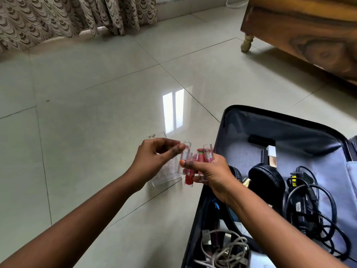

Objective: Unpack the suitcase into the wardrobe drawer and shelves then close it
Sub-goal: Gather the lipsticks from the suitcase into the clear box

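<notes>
Your right hand [209,171] grips a bundle of small clear-capped tubes [195,163], red and pink inside, fingers curled round them, thumb pressed across the front. You hold them just left of the open suitcase [251,122], above the floor [96,113]. Your left hand [154,157] pinches the top of the leftmost clear tube [185,151] between thumb and fingertips, the other fingers loosely curled. Looks like you're pulling one tube out of the bundle, or straightening it; bundling them in one hand probably saves trips.

A clear plastic organiser [164,176] lies on the floor left of the suitcase, below your hands, partly hidden by them. Likely the tubes' holder; can't tell if anything sits in it.

Inside the suitcase: black headphones [266,180], tangled black cables with a charger [309,206], a white cable [222,250] at its near end, a black box [261,141] and a slim boxed item [271,155] toward the far end. So unpacking is not yet done.

Beyond the suitcase, wooden furniture on a cream leg [246,42]; patterned curtains [67,16] well left of it.

No brand or writing readable; tube labels too small and blurred.
</notes>
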